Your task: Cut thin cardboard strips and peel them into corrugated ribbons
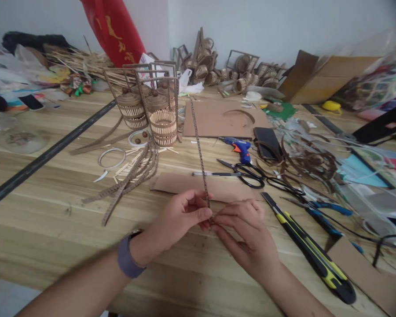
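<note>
A long, thin cardboard strip [199, 152] is seen edge-on, its corrugated edge showing, and runs away from me over the table. My left hand [188, 210] pinches its near end between thumb and fingers. Close beside it, my right hand [244, 229] pinches the very tip of the same strip. Beyond the hands lie a flat cardboard piece [174, 182] and a pen [218, 174]. Black-handled scissors [251, 174] and a blue glue gun [239, 147] rest to the right of the strip. A yellow and black utility knife [308, 251] lies right of my right hand.
Small slatted buckets [163, 127] with cardboard frames stand at back left, near loose strips [128, 180] and a tape ring [112, 157]. A cardboard sheet [218, 119], a phone [267, 143] and curled brown strips [306, 154] lie farther off. Blue-handled pliers [331, 207] are at right.
</note>
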A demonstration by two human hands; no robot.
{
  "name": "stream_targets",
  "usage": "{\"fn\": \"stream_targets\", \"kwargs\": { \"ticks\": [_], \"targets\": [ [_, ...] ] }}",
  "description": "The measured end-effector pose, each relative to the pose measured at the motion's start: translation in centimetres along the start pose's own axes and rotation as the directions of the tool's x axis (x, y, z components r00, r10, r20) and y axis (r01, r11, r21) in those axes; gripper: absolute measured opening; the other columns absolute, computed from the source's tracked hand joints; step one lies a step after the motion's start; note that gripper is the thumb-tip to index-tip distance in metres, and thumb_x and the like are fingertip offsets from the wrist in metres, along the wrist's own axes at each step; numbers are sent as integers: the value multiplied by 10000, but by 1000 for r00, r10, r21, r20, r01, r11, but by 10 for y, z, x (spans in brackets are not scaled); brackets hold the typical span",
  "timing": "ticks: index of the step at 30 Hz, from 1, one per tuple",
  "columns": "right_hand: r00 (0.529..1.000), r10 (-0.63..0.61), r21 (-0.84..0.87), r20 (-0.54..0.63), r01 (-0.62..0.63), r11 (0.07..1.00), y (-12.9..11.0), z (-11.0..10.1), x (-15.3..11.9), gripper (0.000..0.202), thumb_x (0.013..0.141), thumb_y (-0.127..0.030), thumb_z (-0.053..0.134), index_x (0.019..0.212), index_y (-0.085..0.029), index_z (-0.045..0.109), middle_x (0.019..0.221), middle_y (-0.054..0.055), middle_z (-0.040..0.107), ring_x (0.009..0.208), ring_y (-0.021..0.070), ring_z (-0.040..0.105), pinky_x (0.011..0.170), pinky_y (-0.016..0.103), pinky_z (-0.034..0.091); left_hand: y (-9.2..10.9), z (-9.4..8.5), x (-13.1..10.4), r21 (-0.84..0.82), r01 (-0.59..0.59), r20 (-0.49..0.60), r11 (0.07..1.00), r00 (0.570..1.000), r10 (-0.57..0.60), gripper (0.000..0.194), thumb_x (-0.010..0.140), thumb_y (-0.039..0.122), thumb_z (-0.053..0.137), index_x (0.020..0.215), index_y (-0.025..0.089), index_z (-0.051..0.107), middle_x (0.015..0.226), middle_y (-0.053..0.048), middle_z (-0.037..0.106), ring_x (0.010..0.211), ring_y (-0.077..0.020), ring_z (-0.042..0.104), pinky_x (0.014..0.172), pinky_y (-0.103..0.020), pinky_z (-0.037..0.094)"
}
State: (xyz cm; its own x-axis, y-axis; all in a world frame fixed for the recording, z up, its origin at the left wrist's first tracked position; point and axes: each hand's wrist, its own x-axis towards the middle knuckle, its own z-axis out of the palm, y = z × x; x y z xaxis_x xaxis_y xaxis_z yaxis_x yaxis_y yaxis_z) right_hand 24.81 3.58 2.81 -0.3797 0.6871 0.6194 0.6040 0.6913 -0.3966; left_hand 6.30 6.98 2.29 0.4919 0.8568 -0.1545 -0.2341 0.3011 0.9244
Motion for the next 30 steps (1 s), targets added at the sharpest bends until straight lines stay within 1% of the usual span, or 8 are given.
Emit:
{"fn": "stream_targets", "kwargs": {
  "ticks": [9,11,13,16,18,21,24,30],
  "targets": [
    [998,7,-54,-63,-10,999,-7,2,1,157,867,-96,594,893,-251,596,794,-19,679,779,163,612,788,378,348,-1,2,-1,9,62,26,998,998,-63,560,736,487,787,1123,120,616,727,15,592,624,-130,592,618,-268,475],
    [996,26,-70,-89,-32,997,-10,3,1,158,866,-94,572,864,-252,573,772,-26,662,773,163,604,786,375,340,-2,3,-2,75,49,42,996,998,-52,550,774,538,736,1116,127,610,739,8,595,636,-136,582,626,-272,464],
    [993,46,-92,-105,-55,994,-12,4,0,151,868,-95,556,859,-246,551,775,-24,650,780,166,597,785,372,337,-1,4,-4,235,-15,58,972,998,1,458,854,565,636,1024,140,625,763,-4,598,672,-142,567,634,-264,439],
    [987,69,-139,-145,-89,986,-13,4,-2,139,873,-97,536,879,-236,531,809,-8,625,790,170,580,783,367,335,4,6,-9,565,-156,75,810,988,137,373,955,497,514,823,162,611,762,-10,587,725,-150,542,651,-256,393],
    [981,79,-161,-175,-108,981,-12,3,-2,140,871,-94,525,887,-233,522,823,-1,609,797,173,570,787,367,337,7,8,-13,694,-234,81,681,965,249,334,982,421,495,778,172,581,763,-7,568,738,-151,535,668,-258,386],
    [977,86,-183,-196,-123,975,-11,2,-3,142,876,-97,524,889,-239,518,821,-2,599,812,180,565,811,379,340,9,10,-17,736,-365,141,570,906,398,256,983,373,517,832,176,576,848,-23,571,820,-161,560,747,-265,419],
    [982,77,-185,-173,-110,977,-11,3,-4,146,884,-104,535,910,-247,533,847,4,620,851,189,580,868,404,344,9,12,-20,731,-458,216,506,859,465,220,965,383,558,909,173,593,928,-44,585,907,-177,574,814,-279,441],
    [989,2,-207,-150,-33,978,-9,4,-5,185,883,-73,530,947,-244,562,866,13,675,878,197,618,936,417,317,8,13,-21,767,-469,248,438,846,473,121,963,242,541,886,161,587,912,-56,593,899,-180,570,808,-281,457]
  ]
}}
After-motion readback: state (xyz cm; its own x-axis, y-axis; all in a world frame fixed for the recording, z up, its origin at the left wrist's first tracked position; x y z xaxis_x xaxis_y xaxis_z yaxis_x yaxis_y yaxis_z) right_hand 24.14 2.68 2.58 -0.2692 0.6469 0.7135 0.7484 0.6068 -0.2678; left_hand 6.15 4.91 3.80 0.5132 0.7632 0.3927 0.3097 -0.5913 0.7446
